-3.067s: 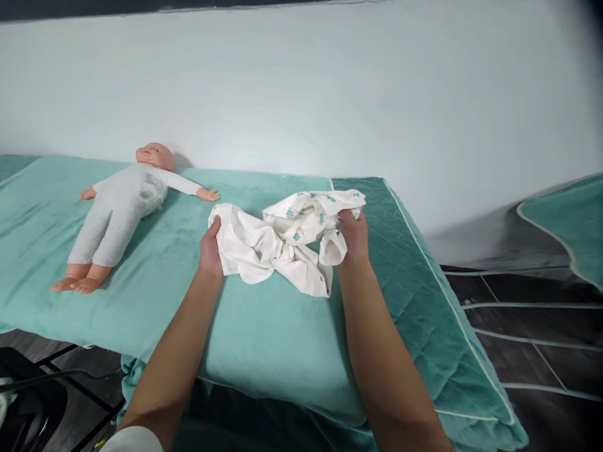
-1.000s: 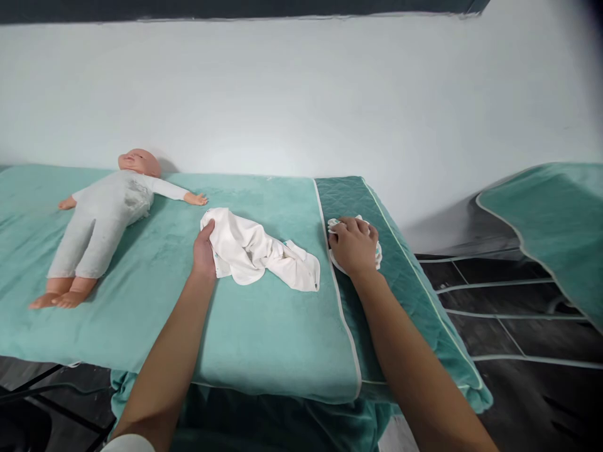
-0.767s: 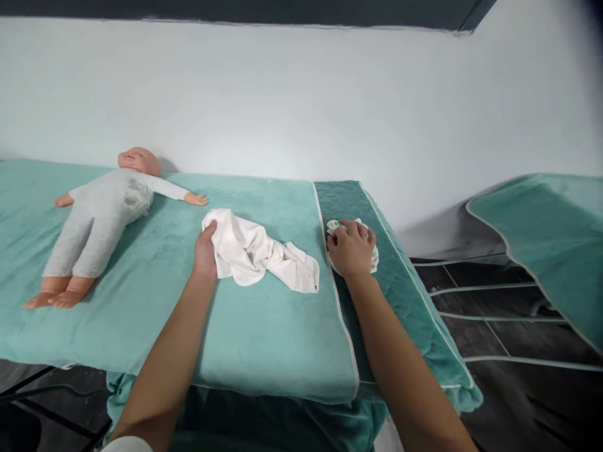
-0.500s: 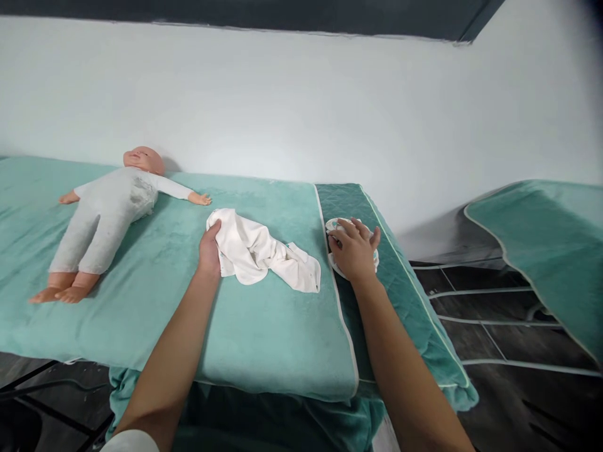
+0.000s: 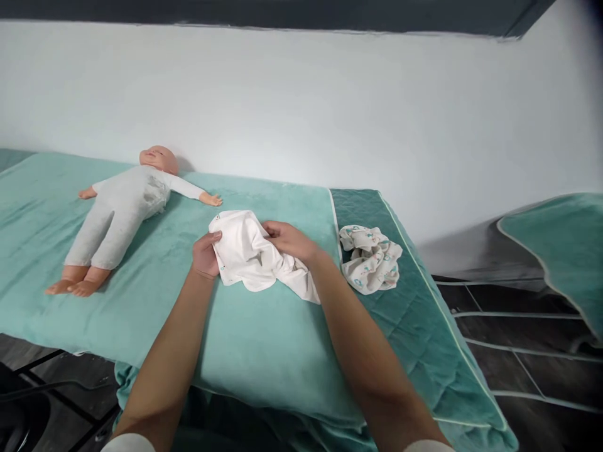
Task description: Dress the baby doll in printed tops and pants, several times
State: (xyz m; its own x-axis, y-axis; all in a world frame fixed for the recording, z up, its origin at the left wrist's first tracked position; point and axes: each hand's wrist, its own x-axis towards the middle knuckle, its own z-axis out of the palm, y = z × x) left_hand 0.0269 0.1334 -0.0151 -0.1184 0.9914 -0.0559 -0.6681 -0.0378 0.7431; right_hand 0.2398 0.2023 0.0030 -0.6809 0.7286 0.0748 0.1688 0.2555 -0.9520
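My left hand (image 5: 206, 254) grips the left end of a crumpled white garment (image 5: 242, 257), thumb on top, with small dark dots along the cloth's edge. At its upper middle my right hand (image 5: 287, 240) is closed on the fabric; its fingertips are partly hidden. The garment's narrower part trails right beneath my right forearm. To the right lies a bunched white cloth (image 5: 372, 260) with a small teal and orange print, touched by neither hand. A baby doll (image 5: 125, 198) in a pale, worn body suit lies on its back to the left, its arm stretched towards the garment.
The bed is covered by a light green sheet (image 5: 264, 351), with a darker quilted cover (image 5: 424, 339) at its right end. A white wall (image 5: 282, 107) stands behind. Right of a floor gap with metal bars (image 5: 522, 316) hangs another green cover (image 5: 565, 245).
My right hand has let go of the printed cloth, which now lies looser and fluffed up, and has moved left onto the white garment. My left hand keeps its hold. The view shifted slightly.
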